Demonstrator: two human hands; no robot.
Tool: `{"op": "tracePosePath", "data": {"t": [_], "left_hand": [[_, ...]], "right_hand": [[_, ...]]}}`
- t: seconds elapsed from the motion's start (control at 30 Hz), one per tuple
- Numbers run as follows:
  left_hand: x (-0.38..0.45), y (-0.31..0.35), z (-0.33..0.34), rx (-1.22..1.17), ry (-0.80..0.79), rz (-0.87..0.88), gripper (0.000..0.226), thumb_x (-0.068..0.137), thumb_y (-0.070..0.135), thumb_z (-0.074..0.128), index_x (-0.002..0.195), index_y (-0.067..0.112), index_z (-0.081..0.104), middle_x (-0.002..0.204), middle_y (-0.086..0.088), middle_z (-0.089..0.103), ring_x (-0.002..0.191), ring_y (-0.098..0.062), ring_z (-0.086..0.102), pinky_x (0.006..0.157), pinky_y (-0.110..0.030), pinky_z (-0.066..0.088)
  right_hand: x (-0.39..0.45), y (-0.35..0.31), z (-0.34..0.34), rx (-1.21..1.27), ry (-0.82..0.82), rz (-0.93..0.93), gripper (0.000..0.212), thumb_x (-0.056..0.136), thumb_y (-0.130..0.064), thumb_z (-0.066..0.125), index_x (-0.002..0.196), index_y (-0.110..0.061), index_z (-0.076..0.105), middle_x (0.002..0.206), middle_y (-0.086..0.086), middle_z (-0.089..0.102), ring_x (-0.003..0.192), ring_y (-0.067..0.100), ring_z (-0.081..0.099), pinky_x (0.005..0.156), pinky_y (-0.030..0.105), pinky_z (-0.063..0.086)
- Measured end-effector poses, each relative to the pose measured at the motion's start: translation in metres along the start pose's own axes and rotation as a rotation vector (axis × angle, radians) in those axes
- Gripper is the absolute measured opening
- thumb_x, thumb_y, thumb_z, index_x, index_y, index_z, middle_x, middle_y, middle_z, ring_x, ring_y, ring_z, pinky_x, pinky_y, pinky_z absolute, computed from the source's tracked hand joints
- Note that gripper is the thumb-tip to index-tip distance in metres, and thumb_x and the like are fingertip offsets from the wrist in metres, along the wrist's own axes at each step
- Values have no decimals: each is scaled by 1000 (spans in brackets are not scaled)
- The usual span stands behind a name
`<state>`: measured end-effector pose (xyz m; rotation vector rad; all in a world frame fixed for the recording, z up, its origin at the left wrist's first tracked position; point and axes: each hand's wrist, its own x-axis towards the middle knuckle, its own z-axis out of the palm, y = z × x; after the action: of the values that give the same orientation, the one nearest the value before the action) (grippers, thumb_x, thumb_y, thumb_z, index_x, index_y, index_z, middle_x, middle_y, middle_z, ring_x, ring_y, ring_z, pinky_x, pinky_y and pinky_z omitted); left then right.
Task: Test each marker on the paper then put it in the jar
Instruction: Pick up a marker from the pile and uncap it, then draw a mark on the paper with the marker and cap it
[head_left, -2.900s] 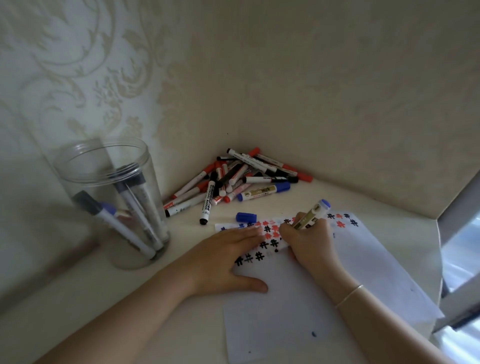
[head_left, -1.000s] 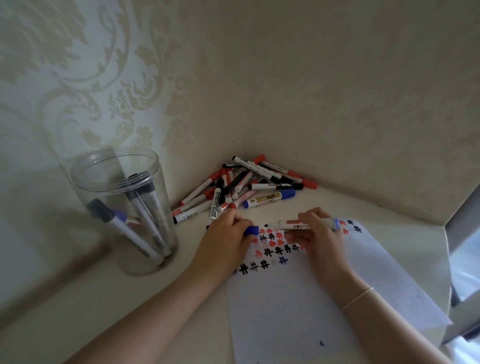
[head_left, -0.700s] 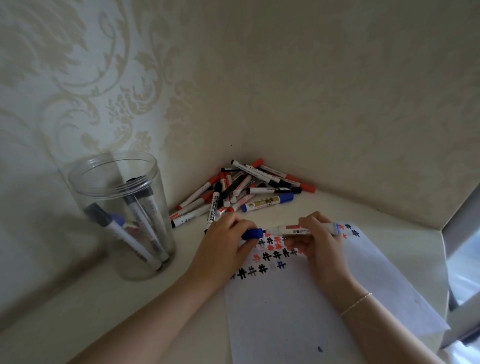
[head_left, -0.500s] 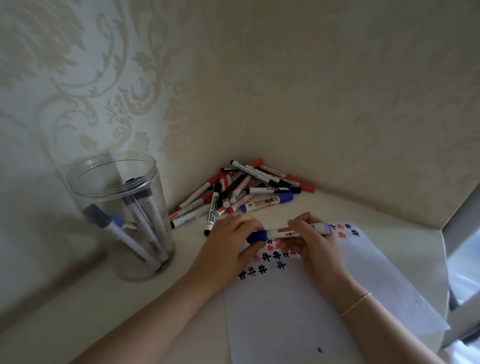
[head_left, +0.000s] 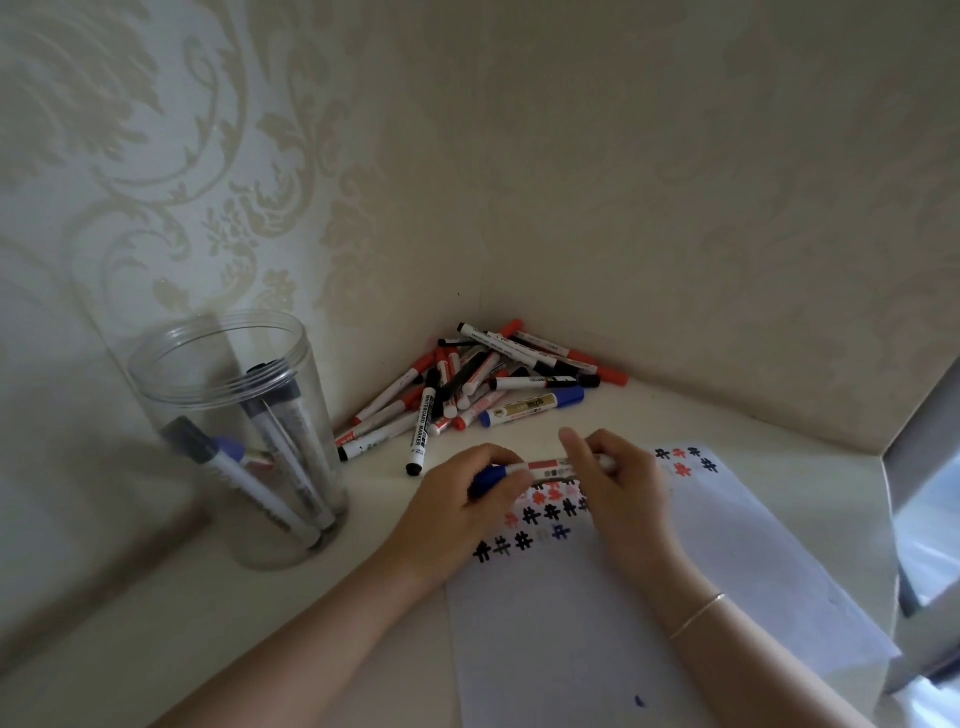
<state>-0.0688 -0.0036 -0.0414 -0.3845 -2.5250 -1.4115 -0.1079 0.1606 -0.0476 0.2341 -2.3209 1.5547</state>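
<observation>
Left to right. Clear jar (head_left: 228, 441), holding a few tested markers. Corner pile (head_left: 483, 384) of untested ones; legible on one barrel: "WHITEBOARD MARKER". Left hand (head_left: 457, 519), fingers curled round the blue cap end of the marker (head_left: 545, 470), now capped, where a second ago cap and barrel were apart. Right hand (head_left: 623, 483) gripping the barrel above the paper (head_left: 701, 597) with its hash marks. Testing judged done; jar next.

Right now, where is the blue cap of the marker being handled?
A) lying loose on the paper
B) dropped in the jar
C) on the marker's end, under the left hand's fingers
C: the left hand grips the blue cap seated on the marker that the right hand holds.
</observation>
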Motion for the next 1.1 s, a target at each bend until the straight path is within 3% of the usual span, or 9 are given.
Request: {"op": "tracePosePath", "data": {"t": [0.13, 0.23, 0.57, 0.73, 0.83, 0.9, 0.97, 1.03, 1.1], "left_hand": [[0, 0, 3, -82, 80, -102, 32, 82, 55, 49, 75, 27, 63, 58, 19, 55, 54, 2, 48, 58, -11, 37], [-3, 0, 5, -77, 85, -107, 33, 82, 56, 49, 72, 26, 59, 53, 17, 51, 50, 0, 43, 55, -16, 37], [-6, 4, 0, -82, 100, -91, 7, 92, 32, 56, 98, 27, 53, 88, 11, 58, 81, -2, 57, 70, -20, 51], [0, 40, -29, -108, 368, 51, 29, 75, 39, 70, 95, 25, 53, 86, 10, 63, 77, -8, 67, 71, -22, 55], [3, 76, -68, 74, 559, 312, 26, 82, 27, 69, 99, 17, 53, 85, 12, 63, 76, -3, 66, 68, -15, 53], [2, 102, -101, 245, 680, 475, 22, 91, 19, 61, 109, 16, 48, 91, 18, 59, 77, -3, 65, 69, -13, 51], [0, 123, -134, 353, 782, 494, 21, 97, 22, 54, 115, 19, 44, 90, 18, 56, 78, -5, 65, 70, -16, 53], [0, 133, -162, 458, 827, 378, 22, 99, 27, 48, 119, 19, 44, 86, 6, 60, 76, -13, 66, 70, -30, 56], [4, 132, -184, 628, 801, 206, 22, 100, 29, 44, 118, 18, 43, 80, -7, 64, 69, -23, 65, 66, -45, 54]], "right_hand": [[-5, -4, 3, -207, 54, -253, 38, 86, -38, 63, 60, -12, 53, 47, -5, 46, 46, 12, 42, 44, 22, 32], [-7, -3, 5, -228, 58, -314, 37, 87, -33, 64, 59, -15, 48, 47, -9, 41, 46, 8, 39, 44, 25, 30], [-3, -3, 4, -59, -37, -87, 42, 92, -32, 57, 60, -10, 41, 49, -8, 33, 46, 7, 30, 45, 20, 27], [9, -36, 3, 331, -176, 46, 35, 95, -33, 50, 70, -10, 56, 48, -7, 37, 41, 8, 30, 39, 20, 26], [28, -64, 13, 551, -388, 94, 35, 99, -32, 41, 88, -4, 59, 62, 5, 52, 44, 14, 44, 42, 26, 40], [40, -75, 27, 315, -443, -16, 24, 101, -24, 39, 103, -10, 59, 76, 8, 60, 51, 15, 53, 51, 33, 48], [50, -75, 42, -302, -510, -350, 32, 99, -10, 38, 127, -18, 50, 103, 6, 59, 69, 16, 59, 57, 32, 44], [54, -68, 59, -807, -558, -654, 53, 89, 1, 45, 138, -21, 41, 124, 6, 50, 90, 22, 59, 61, 30, 40], [52, -56, 77, -987, -512, -985, 53, 72, -1, 68, 121, -19, 59, 110, 7, 58, 84, 22, 60, 59, 31, 46]]}}
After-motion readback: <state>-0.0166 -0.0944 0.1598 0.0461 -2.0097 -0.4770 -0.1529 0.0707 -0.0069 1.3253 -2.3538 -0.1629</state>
